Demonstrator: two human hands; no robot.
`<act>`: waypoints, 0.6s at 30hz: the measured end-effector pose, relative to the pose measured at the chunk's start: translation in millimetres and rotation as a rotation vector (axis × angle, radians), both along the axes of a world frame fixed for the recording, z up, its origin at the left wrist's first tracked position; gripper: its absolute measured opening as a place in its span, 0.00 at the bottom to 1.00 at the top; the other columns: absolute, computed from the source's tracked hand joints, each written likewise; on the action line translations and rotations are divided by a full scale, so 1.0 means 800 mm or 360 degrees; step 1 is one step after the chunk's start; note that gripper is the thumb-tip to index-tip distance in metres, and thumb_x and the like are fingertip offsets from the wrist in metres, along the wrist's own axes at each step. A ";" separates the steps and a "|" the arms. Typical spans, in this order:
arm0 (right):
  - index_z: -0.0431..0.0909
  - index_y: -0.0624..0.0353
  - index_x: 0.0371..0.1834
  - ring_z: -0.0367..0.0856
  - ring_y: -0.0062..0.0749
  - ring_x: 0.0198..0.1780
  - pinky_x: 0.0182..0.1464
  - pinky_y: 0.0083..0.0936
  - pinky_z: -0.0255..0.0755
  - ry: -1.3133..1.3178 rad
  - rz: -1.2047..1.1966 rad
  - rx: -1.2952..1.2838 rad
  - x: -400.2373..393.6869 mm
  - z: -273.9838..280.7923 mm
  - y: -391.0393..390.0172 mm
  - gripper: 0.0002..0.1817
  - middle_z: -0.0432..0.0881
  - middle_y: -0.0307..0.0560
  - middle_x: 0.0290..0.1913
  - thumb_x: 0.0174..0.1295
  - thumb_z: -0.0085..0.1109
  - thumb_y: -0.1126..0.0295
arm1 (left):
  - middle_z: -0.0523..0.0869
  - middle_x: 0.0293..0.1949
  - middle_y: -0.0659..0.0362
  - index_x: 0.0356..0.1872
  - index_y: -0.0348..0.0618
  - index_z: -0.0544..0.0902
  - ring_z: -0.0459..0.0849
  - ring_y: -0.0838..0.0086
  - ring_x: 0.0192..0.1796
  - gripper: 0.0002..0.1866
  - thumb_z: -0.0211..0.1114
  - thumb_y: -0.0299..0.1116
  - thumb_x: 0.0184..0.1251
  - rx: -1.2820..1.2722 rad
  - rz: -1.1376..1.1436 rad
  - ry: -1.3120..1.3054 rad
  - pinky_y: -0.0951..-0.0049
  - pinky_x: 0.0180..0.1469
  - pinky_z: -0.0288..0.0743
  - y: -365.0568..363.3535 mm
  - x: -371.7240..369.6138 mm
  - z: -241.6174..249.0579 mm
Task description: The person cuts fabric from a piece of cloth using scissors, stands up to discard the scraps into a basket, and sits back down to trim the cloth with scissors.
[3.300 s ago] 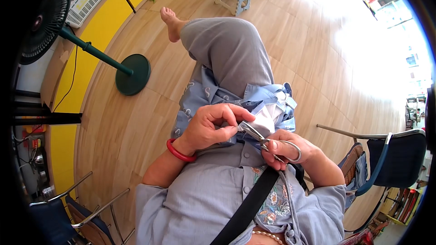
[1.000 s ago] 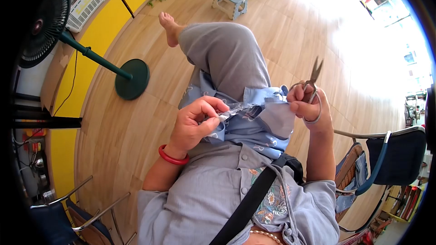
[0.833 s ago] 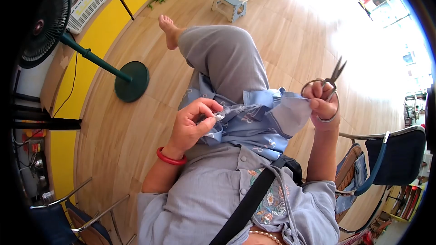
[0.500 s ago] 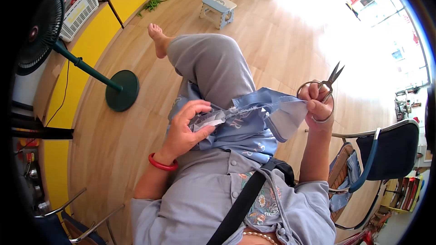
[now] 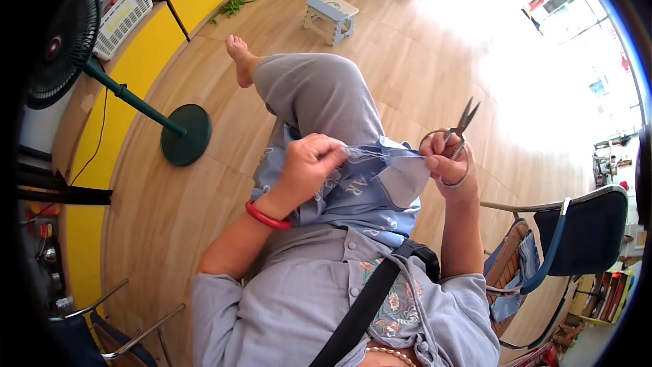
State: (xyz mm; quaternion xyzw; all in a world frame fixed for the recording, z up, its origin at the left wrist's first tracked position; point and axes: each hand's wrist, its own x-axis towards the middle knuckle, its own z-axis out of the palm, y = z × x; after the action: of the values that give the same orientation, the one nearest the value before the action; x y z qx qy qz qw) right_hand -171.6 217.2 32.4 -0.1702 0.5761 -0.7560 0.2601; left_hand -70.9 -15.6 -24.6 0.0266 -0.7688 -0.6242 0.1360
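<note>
Stretching blue cloth (image 5: pixel 370 183) between left hand (image 5: pixel 309 166) | right hand (image 5: pixel 445 163) | scissors (image 5: pixel 454 141) upright

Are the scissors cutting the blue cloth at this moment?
No: the scissors hang from the right hand with blades pointing up, clear of the cloth stretched between both hands.
</note>
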 end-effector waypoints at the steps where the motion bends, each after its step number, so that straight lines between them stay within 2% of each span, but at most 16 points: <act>1: 0.67 0.57 0.23 0.66 0.19 0.26 0.24 0.15 0.58 -0.0004 0.0011 -0.0010 0.001 -0.006 -0.003 0.16 0.73 0.42 0.26 0.42 0.69 0.75 | 0.82 0.25 0.62 0.34 0.39 0.83 0.78 0.78 0.31 0.06 0.67 0.30 0.57 -0.0010 0.0011 -0.0004 0.77 0.39 0.71 -0.008 0.002 -0.001; 3: 0.67 0.57 0.23 0.67 0.19 0.26 0.25 0.15 0.59 0.0010 0.0064 0.0129 0.001 -0.023 -0.010 0.15 0.74 0.40 0.26 0.44 0.68 0.77 | 0.83 0.28 0.61 0.34 0.36 0.83 0.77 0.82 0.32 0.07 0.63 0.30 0.63 0.0676 0.0034 -0.0296 0.82 0.38 0.71 -0.025 0.001 -0.003; 5: 0.68 0.57 0.24 0.69 0.19 0.26 0.27 0.15 0.62 0.0067 0.0115 0.0117 0.000 -0.036 -0.014 0.14 0.75 0.40 0.27 0.45 0.68 0.77 | 0.82 0.26 0.59 0.35 0.35 0.82 0.78 0.81 0.32 0.08 0.61 0.30 0.64 0.0762 0.0104 -0.0283 0.81 0.38 0.71 -0.037 -0.001 -0.002; 8: 0.71 0.58 0.27 0.71 0.18 0.27 0.29 0.16 0.65 -0.0025 0.0095 0.0242 -0.002 -0.046 -0.015 0.13 0.77 0.39 0.28 0.46 0.69 0.77 | 0.81 0.24 0.59 0.35 0.34 0.80 0.78 0.80 0.30 0.08 0.60 0.30 0.65 0.1175 0.0187 -0.0214 0.82 0.36 0.71 -0.054 -0.005 -0.015; 13: 0.70 0.57 0.27 0.70 0.18 0.26 0.28 0.16 0.65 -0.0047 0.0053 0.0237 -0.008 -0.042 -0.009 0.13 0.77 0.39 0.28 0.45 0.69 0.76 | 0.81 0.24 0.59 0.34 0.36 0.81 0.78 0.79 0.29 0.07 0.61 0.31 0.64 0.1378 0.0204 -0.0267 0.82 0.35 0.70 -0.070 -0.007 -0.030; 16: 0.71 0.57 0.27 0.70 0.18 0.26 0.27 0.16 0.64 -0.0036 -0.0021 0.0225 -0.012 -0.041 -0.004 0.14 0.77 0.40 0.28 0.44 0.70 0.76 | 0.83 0.27 0.59 0.37 0.36 0.81 0.78 0.80 0.32 0.08 0.61 0.31 0.64 0.1407 0.0160 -0.0296 0.82 0.38 0.71 -0.071 -0.008 -0.036; 18: 0.71 0.57 0.27 0.70 0.19 0.26 0.27 0.16 0.63 0.0011 -0.0059 0.0207 -0.018 -0.037 0.000 0.14 0.77 0.40 0.28 0.43 0.69 0.76 | 0.84 0.35 0.58 0.43 0.36 0.79 0.79 0.79 0.38 0.11 0.59 0.32 0.66 0.1286 0.0249 -0.0241 0.80 0.45 0.71 -0.070 -0.005 -0.034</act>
State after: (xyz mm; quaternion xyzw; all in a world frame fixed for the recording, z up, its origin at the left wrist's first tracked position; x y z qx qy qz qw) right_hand -185.7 217.5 2.8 -0.1449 0.6281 -0.7210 0.2545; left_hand -75.0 -71.3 -51.6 0.1820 -0.4655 -0.8598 0.1049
